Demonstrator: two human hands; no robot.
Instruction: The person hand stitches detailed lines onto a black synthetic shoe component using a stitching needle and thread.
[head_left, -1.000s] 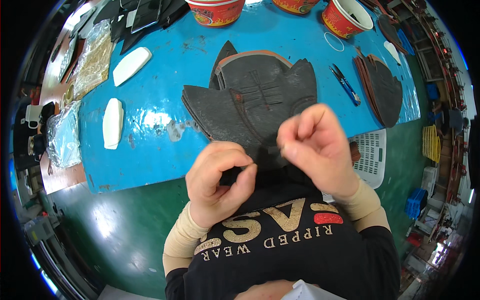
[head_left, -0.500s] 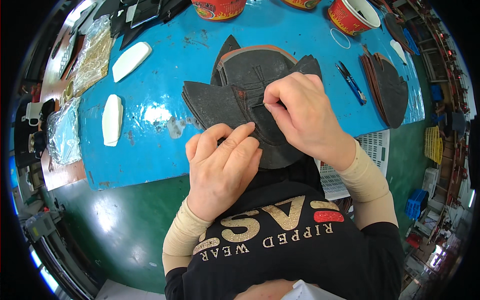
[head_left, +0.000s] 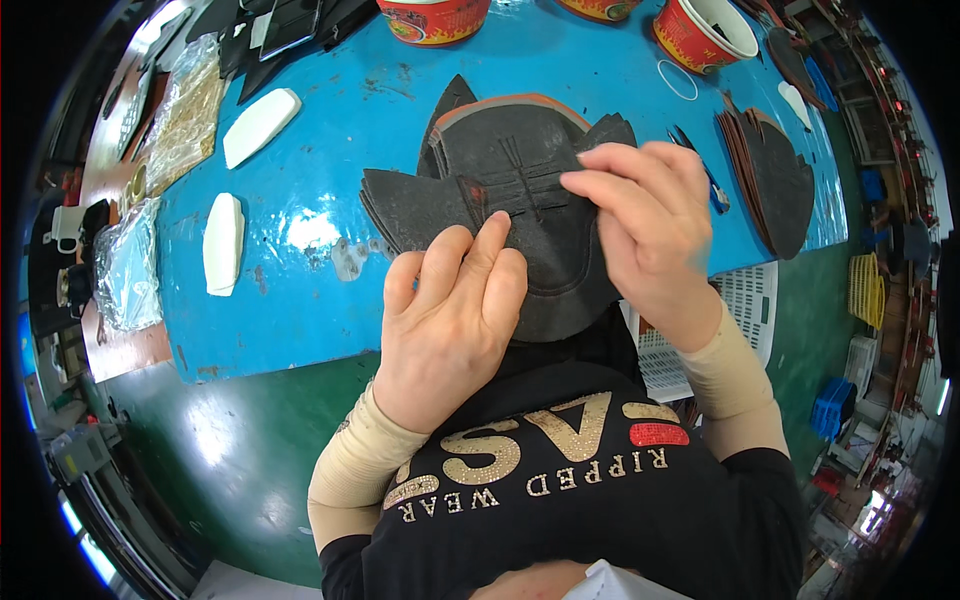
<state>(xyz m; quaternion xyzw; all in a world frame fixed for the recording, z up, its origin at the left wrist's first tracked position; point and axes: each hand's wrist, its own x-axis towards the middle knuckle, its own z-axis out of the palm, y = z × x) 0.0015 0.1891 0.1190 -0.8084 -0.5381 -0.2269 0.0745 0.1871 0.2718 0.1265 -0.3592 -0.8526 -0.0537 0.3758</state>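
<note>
A stack of dark grey leather pieces [head_left: 550, 245], shaped like shoe uppers, lies at the table's near edge. Across the top piece run several thin black strips [head_left: 522, 180], some crossing upright over others. My left hand [head_left: 455, 310] rests at the stack's near left side, its index fingertip touching the top piece beside the strips and its fingers apart. Just over the stack's right side is my right hand [head_left: 655, 225], fingers spread, with nothing visible in them; its thumb is mostly hidden. Behind that hand, blue-handled snips [head_left: 718, 195] lie partly covered.
On the blue table [head_left: 290, 335], another leather stack [head_left: 775, 190] lies at right. Two white pads [head_left: 223, 245] lie at left, near clear plastic bags [head_left: 130, 265]. Red tubs [head_left: 690, 45] line the far side. A white crate [head_left: 745, 300] stands below the right edge.
My right hand has let go of a thin black strip and moved right, its fingers opening. My left index finger has straightened on the top piece. The strips are now more exposed.
</note>
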